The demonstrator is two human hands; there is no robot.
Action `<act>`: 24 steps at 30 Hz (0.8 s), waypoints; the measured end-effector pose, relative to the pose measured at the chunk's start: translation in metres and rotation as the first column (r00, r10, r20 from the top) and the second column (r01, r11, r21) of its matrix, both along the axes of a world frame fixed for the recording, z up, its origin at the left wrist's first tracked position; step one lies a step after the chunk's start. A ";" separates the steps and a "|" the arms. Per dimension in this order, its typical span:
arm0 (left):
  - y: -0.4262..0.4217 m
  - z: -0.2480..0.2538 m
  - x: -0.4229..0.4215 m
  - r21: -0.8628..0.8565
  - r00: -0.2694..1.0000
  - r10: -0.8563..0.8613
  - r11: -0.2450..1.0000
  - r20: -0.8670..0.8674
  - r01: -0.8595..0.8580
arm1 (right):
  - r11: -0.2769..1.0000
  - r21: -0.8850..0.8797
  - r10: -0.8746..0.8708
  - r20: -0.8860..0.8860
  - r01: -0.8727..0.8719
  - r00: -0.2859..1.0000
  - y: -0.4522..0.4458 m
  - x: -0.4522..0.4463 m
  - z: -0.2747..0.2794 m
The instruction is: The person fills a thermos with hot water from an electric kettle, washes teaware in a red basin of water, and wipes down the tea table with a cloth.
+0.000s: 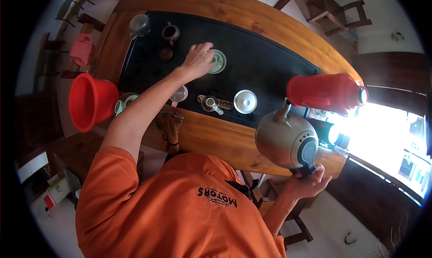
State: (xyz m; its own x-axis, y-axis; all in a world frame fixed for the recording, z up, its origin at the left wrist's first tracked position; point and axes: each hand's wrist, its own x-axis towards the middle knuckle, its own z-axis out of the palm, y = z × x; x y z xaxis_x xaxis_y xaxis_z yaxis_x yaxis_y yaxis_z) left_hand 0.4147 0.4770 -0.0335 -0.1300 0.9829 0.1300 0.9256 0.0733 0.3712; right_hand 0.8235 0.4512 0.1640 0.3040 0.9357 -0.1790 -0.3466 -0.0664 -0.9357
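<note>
My right hand [308, 184] is wrapped around the dark handle of a metal kettle [275, 143], which is tilted over the table's right side with its spout towards the far side. My left hand [199, 61] reaches across a black tea tray [270, 64]. Its fingers are apart at the left rim of a pale green bowl [218, 62]; whether they touch the rim is unclear. Nearer to me on the tray lie a white lidded-looking round dish [245, 101], a tea strainer [210, 104] and a small glass cup [180, 94], partly behind my left forearm.
A brown teapot [170, 34] and a glass pitcher [140, 25] stand at the tray's far left. A red bucket [85, 102] is at the left edge. To the right, a red thermos [321, 92] stands beside a bright window. A brown crumpled shape [168, 125] lies at the table's near edge.
</note>
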 end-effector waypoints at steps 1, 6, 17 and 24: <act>0.001 0.001 0.001 -0.014 1.000 0.011 1.000 -0.017 -0.011 | 1.000 0.005 -0.024 0.032 0.024 0.999 -0.004 0.008 0.003; 0.007 -0.006 0.007 0.014 0.994 0.030 1.000 -0.109 -0.028 | 0.994 0.039 -0.100 0.077 0.097 0.992 -0.013 0.064 0.013; 0.094 0.117 0.116 0.434 0.968 -0.245 0.867 -0.054 0.244 | 0.967 0.080 -0.242 -0.006 0.242 0.970 0.018 0.147 0.050; 0.195 0.206 0.253 0.551 0.893 -0.450 0.739 -0.026 0.388 | 0.971 0.170 -0.168 -0.007 0.167 0.986 0.060 0.192 0.072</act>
